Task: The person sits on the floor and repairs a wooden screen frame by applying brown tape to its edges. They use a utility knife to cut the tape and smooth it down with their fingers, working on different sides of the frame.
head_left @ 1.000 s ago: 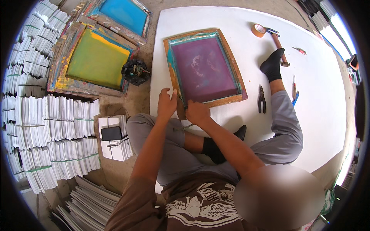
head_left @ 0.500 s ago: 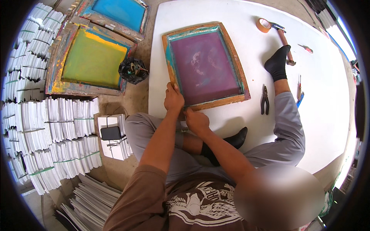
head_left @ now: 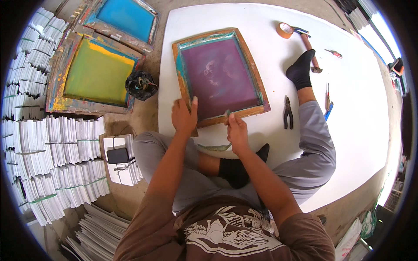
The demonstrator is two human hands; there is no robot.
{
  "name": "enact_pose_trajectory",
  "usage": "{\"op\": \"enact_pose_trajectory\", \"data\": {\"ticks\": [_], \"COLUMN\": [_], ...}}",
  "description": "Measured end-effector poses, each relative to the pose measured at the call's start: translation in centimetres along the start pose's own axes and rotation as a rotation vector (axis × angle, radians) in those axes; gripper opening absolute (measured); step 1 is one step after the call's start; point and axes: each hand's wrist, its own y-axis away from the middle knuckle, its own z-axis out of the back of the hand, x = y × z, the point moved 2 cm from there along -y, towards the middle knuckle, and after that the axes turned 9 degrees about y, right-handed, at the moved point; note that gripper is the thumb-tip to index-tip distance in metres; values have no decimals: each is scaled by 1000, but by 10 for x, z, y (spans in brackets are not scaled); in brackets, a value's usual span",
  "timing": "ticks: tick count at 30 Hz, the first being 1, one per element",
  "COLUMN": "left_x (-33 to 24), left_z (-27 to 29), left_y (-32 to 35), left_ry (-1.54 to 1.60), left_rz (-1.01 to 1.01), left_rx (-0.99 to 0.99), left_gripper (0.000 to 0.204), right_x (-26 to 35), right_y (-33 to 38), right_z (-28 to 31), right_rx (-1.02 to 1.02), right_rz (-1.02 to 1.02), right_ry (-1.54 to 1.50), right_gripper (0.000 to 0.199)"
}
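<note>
Your working area is the purple screen point(head_left: 222, 78), flat on the white board point(head_left: 352, 143) in front of your crossed leg. Your left hand point(head_left: 184, 116) is partly closed over its near-left rail, thumb inward; your right hand point(head_left: 237, 132) pinches a thin greenish strip point(head_left: 214, 148) at the near rail.

Right of the screen lie pliers point(head_left: 288, 114), a tape roll point(head_left: 284, 30), a hammer point(head_left: 307, 42), two screwdrivers and a blue-handled tool point(head_left: 329, 111). Your socked foot point(head_left: 300, 71) overlaps the hammer handle. To the left stand a black bag point(head_left: 141, 86), a yellow-green screen point(head_left: 99, 71), a blue screen point(head_left: 126, 19) and paper stacks point(head_left: 65, 137).

Your left hand hides part of the rail; your right hand hides part of the strip. The bag's contents cannot be identified. The blue screen is cut off above. Your shirt point(head_left: 222, 232) carries a pale graphic with lettering.
</note>
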Motion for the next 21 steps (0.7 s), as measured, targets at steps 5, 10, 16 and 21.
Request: {"op": "enact_pose_trajectory", "data": {"ticks": [5,10,16,21], "left_x": [-46,-49,-24,9], "left_z": [28,38,38,49], "left_y": [55,58,45,33], "left_ry": [552,762,1619,1722], "left_rz": [-89,287,858,647], "left_rx": [814,665,361,212], "left_gripper": [38,33,22,24], "right_x": [31,33,19,24], "right_y": [-21,-34,5,1], "right_z": [3,-16,-84,-120], "right_rx": [-174,-214,-192,-43], "right_rz": [-146,290,1057,1161], "right_ry": [-498,-164,785,831], "right_gripper": [38,35,15,19]}}
